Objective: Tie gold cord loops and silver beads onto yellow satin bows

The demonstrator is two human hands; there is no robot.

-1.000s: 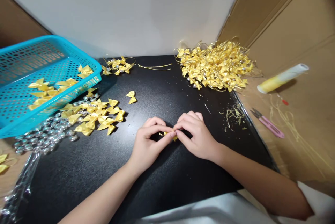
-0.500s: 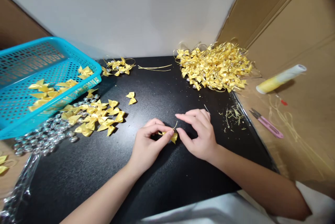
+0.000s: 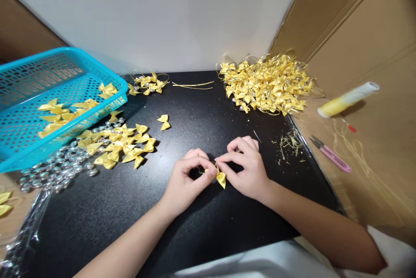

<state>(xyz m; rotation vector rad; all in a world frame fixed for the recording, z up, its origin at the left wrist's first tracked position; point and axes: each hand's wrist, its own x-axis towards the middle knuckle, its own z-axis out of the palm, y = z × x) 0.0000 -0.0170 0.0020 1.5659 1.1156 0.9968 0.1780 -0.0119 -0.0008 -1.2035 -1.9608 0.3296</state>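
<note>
My left hand [image 3: 186, 179] pinches a yellow ribbon bow [image 3: 221, 179] between thumb and forefinger, low over the black board. One wing of the bow hangs out below the fingertips; the rest is partly covered. At the bow's top, my right hand [image 3: 247, 167] has its thumb and forefinger closed on the thin gold cord [image 3: 216, 165]. Both sets of fingertips nearly meet there, hiding most of the cord. A single loose bow [image 3: 164, 122] lies beyond the left hand, and several more bows [image 3: 125, 144] are heaped farther left.
A turquoise basket [image 3: 121, 89] holding bows stands left, beside silvery beads [image 3: 61, 167]. At the back are cut cords [image 3: 193, 85] and a big pile of finished bows [image 3: 269, 85]. On the right lie cord scraps [image 3: 290, 141], pink-handled snips [image 3: 334, 158] and a white-yellow tube [image 3: 349, 99].
My right thumb and forefinger have closed from apart onto the cord. The bow has turned and dropped slightly, showing more of its wing. The upright cord end is now covered by fingers.
</note>
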